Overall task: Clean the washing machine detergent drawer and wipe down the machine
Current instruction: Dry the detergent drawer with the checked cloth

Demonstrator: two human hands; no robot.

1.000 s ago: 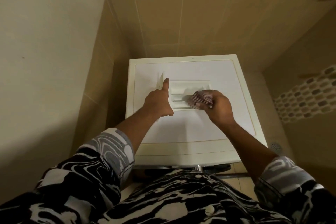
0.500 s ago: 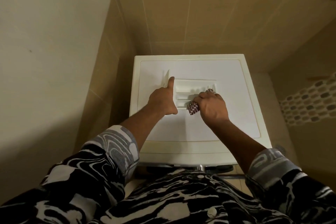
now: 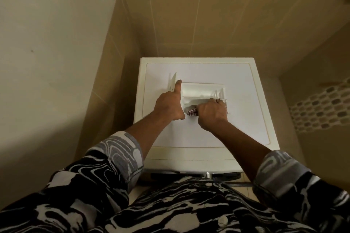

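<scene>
A white washing machine [image 3: 246, 128] stands against the tiled wall, seen from above. The white detergent drawer [image 3: 200, 91] lies on its top, with ribbed compartments facing up. My left hand [image 3: 169, 105] grips the drawer's left end, thumb stretched up along its upright front panel [image 3: 172, 83]. My right hand [image 3: 212, 114] holds a red-and-white checked cloth [image 3: 191, 111] and presses it into the drawer's near compartment. Most of the cloth is hidden under that hand.
A plain wall is close on the left and tan tiles [image 3: 189, 21] rise behind the machine. A mosaic tile band [image 3: 322, 111] runs along the right wall. My patterned black-and-white sleeves fill the lower view.
My right hand has drawn the cloth from the drawer's middle toward its near edge, and less of the cloth shows now. My left hand keeps its hold on the drawer's left end.
</scene>
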